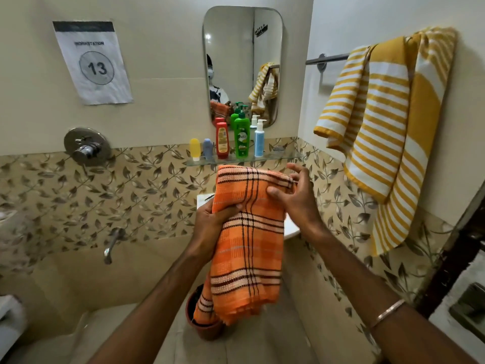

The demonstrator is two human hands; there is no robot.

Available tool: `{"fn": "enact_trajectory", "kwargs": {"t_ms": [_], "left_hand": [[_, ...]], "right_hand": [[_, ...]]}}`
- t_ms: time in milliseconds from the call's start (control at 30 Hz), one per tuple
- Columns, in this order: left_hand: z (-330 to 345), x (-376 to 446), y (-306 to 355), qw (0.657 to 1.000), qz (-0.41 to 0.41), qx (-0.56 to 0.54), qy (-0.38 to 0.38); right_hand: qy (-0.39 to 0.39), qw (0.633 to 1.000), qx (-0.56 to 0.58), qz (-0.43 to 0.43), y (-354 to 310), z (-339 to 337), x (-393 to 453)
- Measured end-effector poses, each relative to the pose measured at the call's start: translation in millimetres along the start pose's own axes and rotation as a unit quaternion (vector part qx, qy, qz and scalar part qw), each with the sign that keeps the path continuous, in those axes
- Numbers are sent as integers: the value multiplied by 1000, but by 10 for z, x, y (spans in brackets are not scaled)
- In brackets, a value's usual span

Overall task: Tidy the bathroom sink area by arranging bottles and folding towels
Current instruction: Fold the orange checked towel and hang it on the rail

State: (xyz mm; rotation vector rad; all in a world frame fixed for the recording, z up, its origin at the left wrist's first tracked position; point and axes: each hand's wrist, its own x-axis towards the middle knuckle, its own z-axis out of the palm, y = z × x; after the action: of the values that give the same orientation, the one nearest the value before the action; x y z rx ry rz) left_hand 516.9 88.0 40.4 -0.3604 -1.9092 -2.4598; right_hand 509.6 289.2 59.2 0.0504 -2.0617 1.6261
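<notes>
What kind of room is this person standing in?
Most likely a bathroom: a rounded wall mirror hangs above a glass shelf of toiletry bottles, a yellow-and-white striped towel drapes over a metal rail, and a chrome shower mixer sits on tiled wall.

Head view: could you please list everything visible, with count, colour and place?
checked towel: 1, orange, held over the sink
striped towel: 1, yellow and white, on the rail
bottles: 5 on the glass shelf: yellow, grey-blue, red, green, white and blue
mirror: 1, above the shelf
sign: 1, white, numbered 13, on the wall
tap: 1, chrome, lower left
pot: 1, terracotta, behind the towel's lower end
left hand: grips the checked towel
right hand: pinches its top corner
</notes>
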Motion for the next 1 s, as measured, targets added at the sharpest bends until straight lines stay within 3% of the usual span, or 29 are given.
{"fn": "enact_trajectory", "kwargs": {"t_ms": [100, 133, 233, 300, 433, 567, 700, 833, 933, 1000], "left_hand": [[117, 195, 18, 998, 44, -3, 51], [155, 259, 17, 996, 57, -2, 70], [284, 501, 35, 991, 86, -7, 105], [372, 658, 72, 992, 94, -27, 83], [443, 1119, 241, 991, 101, -91, -2], [460, 1777, 511, 985, 116, -93, -88], [603, 2380, 774, 970, 159, -76, -166], [751, 2916, 881, 955, 186, -94, -211], [855, 3308, 835, 951, 182, -118, -222], [916, 3527, 817, 952, 168, -130, -219]], "right_hand": [[66, 987, -117, -91, 42, 84, 6], [47, 985, -124, -108, 30, 105, 0], [-137, 981, -99, -96, 61, 246, 62], [-150, 973, -123, -128, 149, 342, 176], [-26, 961, -149, -233, 275, 448, 547], [128, 894, -195, -382, 262, 478, 1020], [251, 841, -203, -434, 221, 347, 1618], [304, 868, -113, -377, 102, -30, 2150], [222, 921, -5, -322, -33, -178, 2423], [196, 932, 9, -304, -58, -230, 2630]]}}
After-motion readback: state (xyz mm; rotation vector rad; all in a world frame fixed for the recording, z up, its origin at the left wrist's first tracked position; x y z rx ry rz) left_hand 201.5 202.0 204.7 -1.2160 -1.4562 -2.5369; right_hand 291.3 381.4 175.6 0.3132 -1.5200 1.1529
